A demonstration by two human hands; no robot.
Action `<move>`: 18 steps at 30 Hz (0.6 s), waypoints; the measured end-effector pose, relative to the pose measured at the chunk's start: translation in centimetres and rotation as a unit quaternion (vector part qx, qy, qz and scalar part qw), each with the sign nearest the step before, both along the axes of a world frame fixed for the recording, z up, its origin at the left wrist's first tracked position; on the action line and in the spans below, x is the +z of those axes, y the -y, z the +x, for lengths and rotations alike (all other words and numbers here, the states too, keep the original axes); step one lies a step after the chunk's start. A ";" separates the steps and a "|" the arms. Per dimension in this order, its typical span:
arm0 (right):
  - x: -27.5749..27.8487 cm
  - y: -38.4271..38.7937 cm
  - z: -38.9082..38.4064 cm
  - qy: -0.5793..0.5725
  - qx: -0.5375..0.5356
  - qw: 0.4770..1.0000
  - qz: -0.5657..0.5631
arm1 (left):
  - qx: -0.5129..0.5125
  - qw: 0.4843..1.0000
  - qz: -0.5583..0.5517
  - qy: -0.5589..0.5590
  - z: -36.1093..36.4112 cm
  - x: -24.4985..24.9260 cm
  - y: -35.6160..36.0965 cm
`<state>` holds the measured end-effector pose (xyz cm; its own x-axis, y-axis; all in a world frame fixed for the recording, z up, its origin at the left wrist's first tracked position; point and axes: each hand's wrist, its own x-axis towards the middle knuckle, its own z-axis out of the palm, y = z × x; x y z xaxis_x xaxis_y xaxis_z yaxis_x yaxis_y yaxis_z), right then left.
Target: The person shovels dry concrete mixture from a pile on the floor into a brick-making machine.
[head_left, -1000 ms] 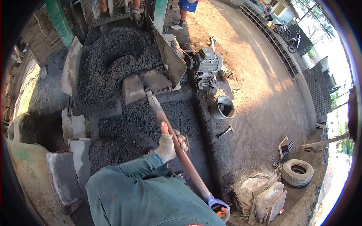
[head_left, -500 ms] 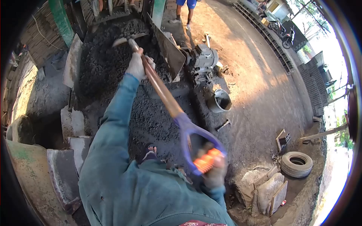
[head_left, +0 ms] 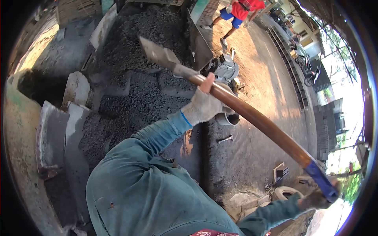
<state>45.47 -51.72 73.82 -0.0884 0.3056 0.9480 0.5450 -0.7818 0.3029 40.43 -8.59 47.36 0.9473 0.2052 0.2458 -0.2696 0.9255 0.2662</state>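
Observation:
A shovel slants across the view, its metal blade (head_left: 158, 54) at upper left and its brown wooden shaft (head_left: 256, 118) running down to the right. My left hand (head_left: 205, 103), in a pale glove with bare fingertips, is closed round the shaft near the blade. My right hand (head_left: 318, 197) is closed at the blue handle (head_left: 322, 181) at the lower right; its fingers are partly hidden. Beneath the blade lies dark, crumbly material (head_left: 143, 90), heaped higher at the back. I cannot make out any load on the blade.
An electric motor (head_left: 227, 70) and a bucket (head_left: 227, 119) stand right of the pit. A hammer (head_left: 225, 139) lies on the ground. A person in a red shirt (head_left: 245, 10) stands beyond. A tyre (head_left: 286, 192) is at lower right, and upright slabs (head_left: 53, 133) line the left.
The shovel has swung up and right, closer to the camera. My right hand has moved far right with the handle. My view has shifted, and the person's red shirt now shows.

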 end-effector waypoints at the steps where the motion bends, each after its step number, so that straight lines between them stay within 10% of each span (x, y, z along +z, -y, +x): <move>1: 2.5 -1.0 0.5 0.043 0.000 0.999 -0.008 | 0.014 0.999 0.038 0.032 -0.4 0.1 0.6; 11: 15.4 -24.8 0.3 0.197 0.147 0.968 -0.042 | 0.146 0.984 -0.028 0.097 -3.8 0.1 -7.9; 18: -0.1 -36.9 -5.8 -0.078 0.339 0.922 -0.168 | 0.184 0.969 -0.152 0.066 1.3 -5.8 -30.4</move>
